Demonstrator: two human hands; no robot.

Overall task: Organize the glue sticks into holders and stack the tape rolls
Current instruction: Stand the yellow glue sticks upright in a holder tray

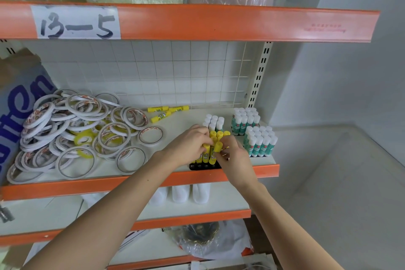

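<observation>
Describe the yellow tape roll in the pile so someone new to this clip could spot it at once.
Start at the orange-edged shelf under the handwritten "13-5" label. Its left half holds a loose heap of flat white tape rings. Near the heap's middle sits the translucent yellow tape roll, the only thick, yellow one among thin white rings with red print.

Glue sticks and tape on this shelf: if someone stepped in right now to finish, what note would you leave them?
Left hand and right hand both grip yellow glue sticks standing in the black holder at the shelf's front edge.
Done: green-and-white glue sticks stand grouped at right; several yellow ones are seated.
Left: three loose yellow sticks lie near the back, and the tape rolls remain a loose pile at left, unstacked.
</observation>
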